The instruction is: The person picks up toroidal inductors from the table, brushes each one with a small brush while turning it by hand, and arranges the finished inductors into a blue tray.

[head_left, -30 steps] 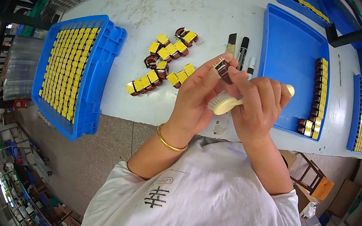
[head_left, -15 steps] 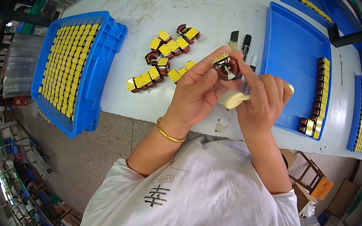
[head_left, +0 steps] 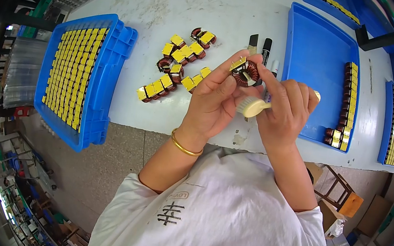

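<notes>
Between the thumb and fingers of my left hand (head_left: 214, 95) is a toroidal coil (head_left: 246, 73), a ring of copper wire with a yellow block on its upper left side. My right hand (head_left: 287, 112) grips a cream-coloured brush (head_left: 254, 107), its pale bristles facing left, just below the coil. The right index fingertip reaches up to the coil's right edge; whether it touches cannot be made out. Left of my hands, several similar yellow-topped coils (head_left: 158, 88) lie in loose groups on the white table (head_left: 172, 7).
A blue tray (head_left: 318, 88) on the right holds a column of coils (head_left: 349, 105). Stacked blue trays (head_left: 94, 125) full of yellow-topped coils stand at the left. A black marker (head_left: 266, 50) and a dark flat blade-like tool (head_left: 253, 42) lie beyond my hands.
The coil has turned slightly in my left hand, so its yellow block shows more fully. The brush stays at nearly the same place below it.
</notes>
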### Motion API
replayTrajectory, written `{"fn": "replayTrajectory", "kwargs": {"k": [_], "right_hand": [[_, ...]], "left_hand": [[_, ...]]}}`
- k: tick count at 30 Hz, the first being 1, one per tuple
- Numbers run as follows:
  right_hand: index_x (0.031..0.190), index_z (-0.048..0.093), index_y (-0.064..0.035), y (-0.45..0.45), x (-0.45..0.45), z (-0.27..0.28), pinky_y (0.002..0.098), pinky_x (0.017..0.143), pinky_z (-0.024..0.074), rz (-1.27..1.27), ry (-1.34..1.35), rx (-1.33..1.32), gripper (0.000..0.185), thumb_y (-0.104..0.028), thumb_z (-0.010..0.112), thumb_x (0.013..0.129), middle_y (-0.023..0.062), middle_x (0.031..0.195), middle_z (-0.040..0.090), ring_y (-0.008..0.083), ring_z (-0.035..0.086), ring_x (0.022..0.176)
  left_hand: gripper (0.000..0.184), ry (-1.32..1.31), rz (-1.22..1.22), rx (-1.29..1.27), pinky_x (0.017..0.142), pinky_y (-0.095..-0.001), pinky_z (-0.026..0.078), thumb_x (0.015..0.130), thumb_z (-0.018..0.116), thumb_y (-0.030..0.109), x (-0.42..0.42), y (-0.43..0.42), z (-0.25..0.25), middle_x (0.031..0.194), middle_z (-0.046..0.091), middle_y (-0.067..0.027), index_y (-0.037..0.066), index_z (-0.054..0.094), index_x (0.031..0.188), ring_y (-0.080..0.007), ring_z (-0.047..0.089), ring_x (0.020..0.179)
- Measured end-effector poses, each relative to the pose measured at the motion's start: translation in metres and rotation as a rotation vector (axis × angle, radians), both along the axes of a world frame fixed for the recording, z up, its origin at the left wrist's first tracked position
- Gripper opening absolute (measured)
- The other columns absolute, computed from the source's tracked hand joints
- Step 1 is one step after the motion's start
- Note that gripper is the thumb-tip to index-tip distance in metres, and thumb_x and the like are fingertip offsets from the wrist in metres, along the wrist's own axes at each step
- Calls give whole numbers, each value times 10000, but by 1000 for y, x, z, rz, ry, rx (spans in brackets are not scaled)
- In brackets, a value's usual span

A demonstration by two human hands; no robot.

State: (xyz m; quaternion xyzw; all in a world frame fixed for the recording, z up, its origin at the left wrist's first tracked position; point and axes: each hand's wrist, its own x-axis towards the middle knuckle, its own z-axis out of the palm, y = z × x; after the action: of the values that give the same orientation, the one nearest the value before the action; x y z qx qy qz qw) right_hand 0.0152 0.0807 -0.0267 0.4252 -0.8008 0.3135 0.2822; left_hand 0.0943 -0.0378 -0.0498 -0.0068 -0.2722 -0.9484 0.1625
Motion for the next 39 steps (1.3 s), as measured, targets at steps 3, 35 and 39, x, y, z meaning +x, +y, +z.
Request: {"fn": "replayTrajectory", "kwargs": {"k": [3, 35, 39], "right_hand": [[970, 630, -108, 4, -2, 19, 318, 747, 302, 28, -115, 13, 356, -369, 730, 749, -8, 727, 496, 199, 476, 698], [752, 629, -117, 1, -30, 40, 347, 723, 315, -47, -114, 80, 327, -390, 787, 664, 9, 726, 535, 205, 510, 732], [915, 680, -159, 3, -4, 28, 324, 733, 301, 62, -69, 33, 361, -267, 783, 586, -12, 732, 480, 178, 478, 729]], "left_hand": [[509, -40, 30, 49, 1026, -353, 464, 964, 507, 119, 2, 1, 4, 1390, 447, -147, 18, 323, 1427, -254, 513, 1219], [477, -89, 75, 43, 931, -342, 540, 908, 623, 170, 15, 0, 10, 1242, 565, -150, 5, 447, 1319, -279, 585, 1136], [491, -102, 48, 31, 889, -306, 554, 933, 588, 245, 10, -2, 9, 1241, 565, -142, -9, 440, 1327, -242, 597, 1109]]}}
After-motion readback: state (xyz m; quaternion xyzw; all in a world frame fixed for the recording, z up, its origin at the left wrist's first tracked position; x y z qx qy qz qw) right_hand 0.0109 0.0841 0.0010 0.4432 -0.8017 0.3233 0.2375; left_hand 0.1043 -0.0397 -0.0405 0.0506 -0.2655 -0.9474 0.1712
